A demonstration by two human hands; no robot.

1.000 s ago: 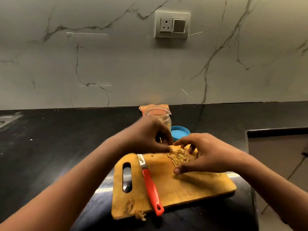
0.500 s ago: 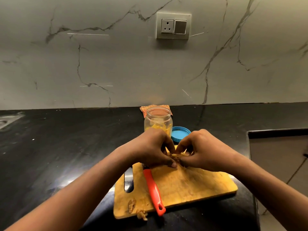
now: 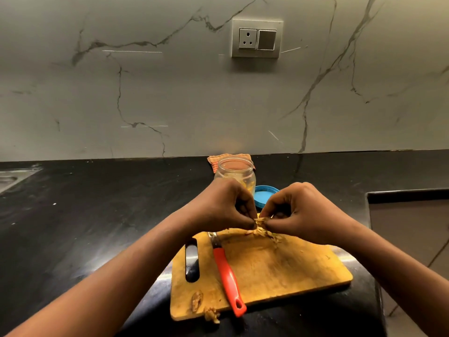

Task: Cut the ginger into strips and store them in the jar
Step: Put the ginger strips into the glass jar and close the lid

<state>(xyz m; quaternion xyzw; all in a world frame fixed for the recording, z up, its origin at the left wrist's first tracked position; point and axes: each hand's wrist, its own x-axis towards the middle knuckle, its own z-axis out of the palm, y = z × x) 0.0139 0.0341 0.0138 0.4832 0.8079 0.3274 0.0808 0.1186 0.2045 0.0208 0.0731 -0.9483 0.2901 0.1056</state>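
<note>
Black stone countertop (image 3: 73, 227) runs under a veined marble wall, and a wooden cutting board (image 3: 279, 276) lies on it below both hands. A second ago the hands were spread flat on the board, raking the cut ginger together. Half a second ago they closed over the heap. Now the left hand (image 3: 218, 207) and right hand (image 3: 303, 210) have risen just clear of the wood, fingertips meeting, and pinch a small bunch of ginger strips (image 3: 261, 221) between them.

That lift suggests the cutting is finished and the loading of the jar is under way. The red-handled knife (image 3: 228, 276) lies released on the board, below the left hand. The open glass jar (image 3: 234, 171) stands just beyond the left hand, and its blue lid (image 3: 266, 194) lies flat beyond the gap between the two hands. A few stray strips (image 3: 272, 235) remain on the board directly beneath the right hand's fingertips, so another gathering pass looks needed.

The curled fingers hide how much ginger the bunch holds. The left hand covers the jar's lower half; a yellowish mass shows through the glass, probably ginger already inside. Most of the knife blade is lost in shadow under the left hand. Brownish scraps (image 3: 196, 297) at the board's near corner, towards the left forearm, look like peel, though they are too small to tell for sure.
</note>
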